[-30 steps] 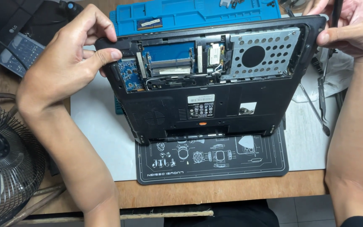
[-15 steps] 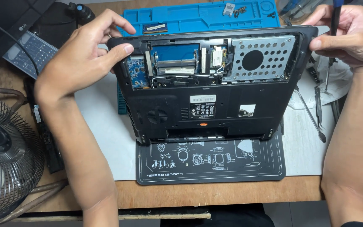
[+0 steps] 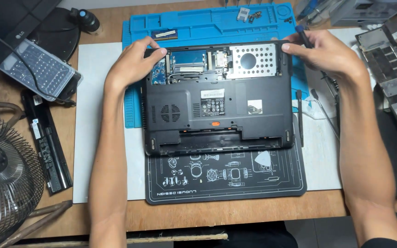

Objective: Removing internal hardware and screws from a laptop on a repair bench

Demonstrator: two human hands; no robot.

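While both hands steady it, an upturned laptop (image 3: 217, 98) lies open: left hand (image 3: 132, 64) grips its far-left corner; right hand (image 3: 322, 53) pinches a screwdriver (image 3: 303, 34) against the far-right corner.

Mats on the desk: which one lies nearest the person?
The black mat with white line drawings, at the desk's near edge under the laptop; the blue mat lies farther back.
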